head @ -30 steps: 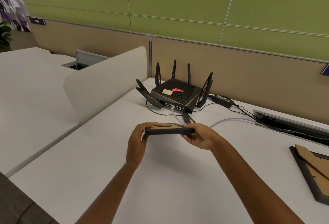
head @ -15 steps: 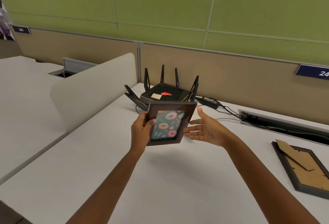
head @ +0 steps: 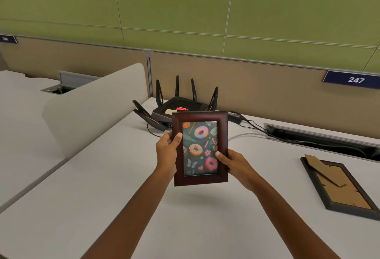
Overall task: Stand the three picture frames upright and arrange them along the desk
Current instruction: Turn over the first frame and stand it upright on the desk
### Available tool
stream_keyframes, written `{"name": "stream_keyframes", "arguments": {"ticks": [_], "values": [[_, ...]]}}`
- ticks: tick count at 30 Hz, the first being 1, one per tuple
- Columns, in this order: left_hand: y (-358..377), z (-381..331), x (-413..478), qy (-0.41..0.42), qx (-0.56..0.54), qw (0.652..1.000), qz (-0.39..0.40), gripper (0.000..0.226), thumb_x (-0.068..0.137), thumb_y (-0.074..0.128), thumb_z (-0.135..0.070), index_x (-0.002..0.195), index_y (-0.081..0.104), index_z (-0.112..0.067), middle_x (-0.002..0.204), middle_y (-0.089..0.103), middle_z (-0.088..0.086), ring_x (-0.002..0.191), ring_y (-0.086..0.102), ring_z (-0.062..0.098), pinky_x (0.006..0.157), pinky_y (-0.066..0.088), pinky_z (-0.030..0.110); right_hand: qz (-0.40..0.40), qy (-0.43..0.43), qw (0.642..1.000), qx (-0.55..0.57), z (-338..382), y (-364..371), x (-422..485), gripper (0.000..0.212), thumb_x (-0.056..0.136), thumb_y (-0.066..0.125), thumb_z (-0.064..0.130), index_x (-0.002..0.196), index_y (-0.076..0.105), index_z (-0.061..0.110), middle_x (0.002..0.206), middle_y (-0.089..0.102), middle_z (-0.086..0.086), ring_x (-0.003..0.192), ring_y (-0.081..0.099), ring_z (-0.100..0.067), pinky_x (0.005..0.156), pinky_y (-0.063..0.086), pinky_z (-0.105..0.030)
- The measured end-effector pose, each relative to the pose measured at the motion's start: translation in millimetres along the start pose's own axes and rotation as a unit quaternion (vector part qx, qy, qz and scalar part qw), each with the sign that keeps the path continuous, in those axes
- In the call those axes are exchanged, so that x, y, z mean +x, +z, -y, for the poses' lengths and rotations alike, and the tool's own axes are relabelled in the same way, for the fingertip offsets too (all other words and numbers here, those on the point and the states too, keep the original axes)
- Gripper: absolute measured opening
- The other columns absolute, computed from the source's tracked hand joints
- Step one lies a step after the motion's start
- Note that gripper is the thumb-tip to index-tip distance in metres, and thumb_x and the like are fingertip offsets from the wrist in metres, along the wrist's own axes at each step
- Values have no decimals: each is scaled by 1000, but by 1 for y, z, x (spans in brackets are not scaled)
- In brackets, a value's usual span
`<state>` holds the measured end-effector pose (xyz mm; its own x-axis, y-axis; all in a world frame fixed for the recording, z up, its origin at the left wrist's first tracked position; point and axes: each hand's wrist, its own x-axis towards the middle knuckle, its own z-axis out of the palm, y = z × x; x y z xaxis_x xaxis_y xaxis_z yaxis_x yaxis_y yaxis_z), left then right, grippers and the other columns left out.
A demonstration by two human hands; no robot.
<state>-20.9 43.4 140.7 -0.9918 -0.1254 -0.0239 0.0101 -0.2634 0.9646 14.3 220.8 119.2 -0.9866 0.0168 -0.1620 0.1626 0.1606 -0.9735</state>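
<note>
Upright, dark wooden frame shows donut print.

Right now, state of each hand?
Left hand: closed on the frame, left edge.
Right hand: closed on the same frame, right edge.

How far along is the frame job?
Done: nothing stands on the white desk yet. In hand: the dark red wooden frame with the donut picture, held upright above the desk by left hand and right hand. Left: the black frame lies face down at right; no third frame in view.
</note>
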Motion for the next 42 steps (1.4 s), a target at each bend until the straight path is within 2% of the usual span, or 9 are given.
{"name": "stream_keyframes", "arguments": {"ticks": [8, 13, 16, 19, 24, 33, 35, 38, 42], "values": [[7, 12, -2, -20, 88, 994, 56, 26, 95, 43, -25, 109, 56, -7, 95, 65, 4, 82, 64, 17, 64, 53, 21, -64, 2, 990, 125, -29, -2, -13, 19, 93, 46, 23, 88, 62, 15, 88, 72, -2, 73, 72, -12, 59, 59, -22], [7, 37, -12, -90, 120, 983, 110, 42, 98, 23, -39, 87, 58, -18, 85, 64, 0, 79, 62, 16, 65, 51, 25, -99, 4, 981, 165, -37, -12, -21, 24, 94, 44, 24, 103, 59, 8, 99, 69, -10, 85, 69, -22, 69, 60, -31], [6, 54, -17, -190, 93, 960, 182, 60, 95, 13, -50, 87, 64, -19, 92, 70, 3, 82, 67, 17, 69, 54, 29, -123, 8, 975, 183, -38, -22, -26, 32, 94, 43, 25, 115, 53, 4, 109, 65, -14, 99, 64, -32, 88, 52, -43], [11, 65, -20, -239, 41, 938, 248, 65, 92, 6, -54, 88, 66, -28, 89, 75, -4, 77, 72, 10, 66, 58, 27, -126, 1, 975, 185, -41, -31, -32, 31, 94, 42, 26, 115, 54, 5, 109, 66, -13, 99, 64, -31, 88, 53, -43], [31, 75, -21, -249, -5, 931, 266, 62, 91, 7, -56, 94, 63, -29, 84, 76, -4, 74, 74, 13, 61, 61, 28, -121, -12, 979, 162, -51, -40, -45, 20, 93, 43, 27, 96, 60, 18, 97, 70, -3, 83, 70, -15, 65, 61, -24], [63, 92, -17, -251, 8, 934, 253, 68, 89, 7, -62, 98, 64, -27, 106, 67, 6, 99, 63, 27, 84, 52, 40, -140, -10, 980, 144, -71, -62, -62, 14, 93, 44, 23, 97, 57, 20, 97, 69, -2, 85, 68, -13, 61, 59, -19], [69, 97, -14, -254, 8, 936, 243, 67, 88, 8, -63, 97, 64, -26, 98, 69, 4, 94, 65, 25, 85, 51, 41, -142, -13, 980, 139, -77, -66, -63, 14, 93, 44, 23, 100, 56, 21, 100, 68, -1, 89, 68, -14, 65, 59, -19], [76, 106, -8, -250, 12, 937, 244, 66, 89, 9, -62, 92, 65, -27, 79, 77, -4, 75, 73, 16, 70, 56, 33, -145, -21, 979, 142, -84, -70, -61, 18, 93, 44, 23, 108, 54, 21, 107, 66, -2, 100, 64, -18, 76, 58, -23], [84, 112, -5, -251, 4, 936, 248, 66, 88, 10, -63, 93, 65, -27, 90, 72, 0, 83, 69, 18, 74, 54, 35, -149, -20, 980, 132, -92, -75, -58, 30, 93, 43, 23, 122, 48, 14, 116, 62, -5, 108, 60, -21, 92, 53, -35]]}}
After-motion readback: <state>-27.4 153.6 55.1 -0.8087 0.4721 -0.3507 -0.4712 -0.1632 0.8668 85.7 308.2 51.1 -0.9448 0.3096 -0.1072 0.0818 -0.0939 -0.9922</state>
